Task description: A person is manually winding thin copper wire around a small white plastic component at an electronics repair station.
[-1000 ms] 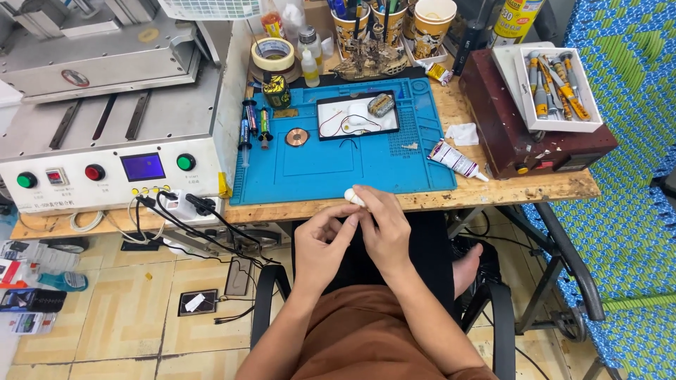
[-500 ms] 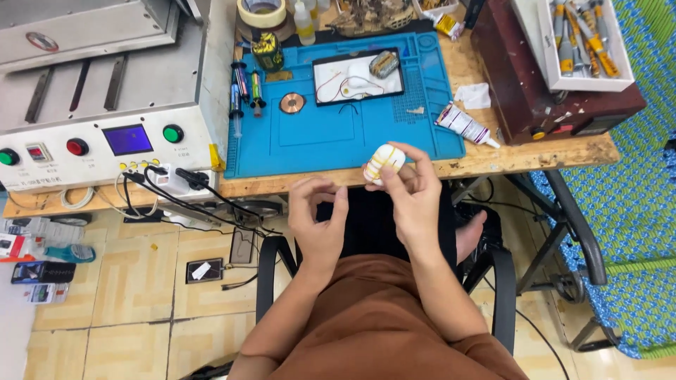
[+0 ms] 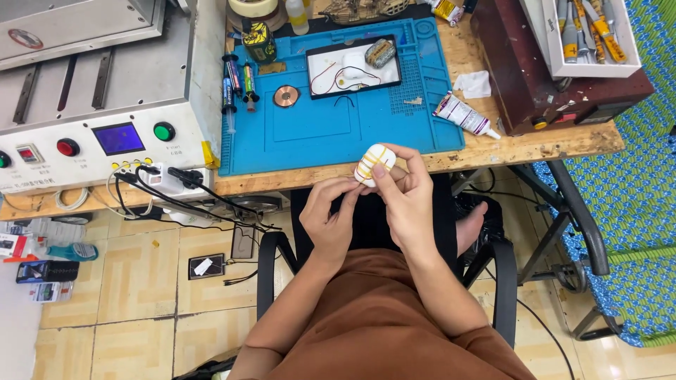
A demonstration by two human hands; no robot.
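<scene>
Your right hand (image 3: 405,200) pinches a small white case wrapped in yellow bands (image 3: 373,163), fingers closed around it, above your lap at the near edge of the workbench (image 3: 493,149). Your left hand (image 3: 331,214) sits just beside it on the left, fingertips curled and touching the case's lower side. Farther off lies the blue mat (image 3: 338,123), with a glue tube (image 3: 465,116) to its right and a black tray (image 3: 354,67) at its far side.

A smooth, glossy white plastic case (image 3: 373,163), wrapped in thin yellow bands, is pinched between the fingertips. Beyond the fingers, a matt blue rubbery mat (image 3: 338,130) is laid on a rough, scuffed wooden bench (image 3: 535,144).
</scene>
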